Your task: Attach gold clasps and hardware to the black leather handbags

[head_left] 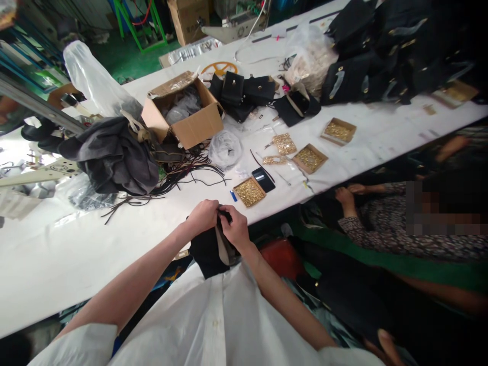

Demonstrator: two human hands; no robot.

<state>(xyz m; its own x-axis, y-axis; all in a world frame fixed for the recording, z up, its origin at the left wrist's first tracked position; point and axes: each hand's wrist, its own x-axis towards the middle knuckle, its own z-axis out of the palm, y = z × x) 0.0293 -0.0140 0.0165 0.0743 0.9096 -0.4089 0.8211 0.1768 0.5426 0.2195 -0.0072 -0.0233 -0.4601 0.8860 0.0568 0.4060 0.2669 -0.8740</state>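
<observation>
The long white table (pixel 76 254) slants across the view, with wide working room left of the hands. Well beyond them stands an open cardboard box (pixel 202 129). The black bag piece (pixel 206 254) sits at the near table edge; the left hand (pixel 206 214) and right hand (pixel 235 226) both pinch its upper rim. Just past them lies a tray of gold pieces (pixel 249 192), beside a phone (pixel 264 179).

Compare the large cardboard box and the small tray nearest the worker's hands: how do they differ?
The large box is deep; the small tray is shallow.
The large box holds translucent plastic; the small tray holds gold-coloured pieces.
The large box has flaps; the small tray shows none.
Both stand open on the white table.
</observation>
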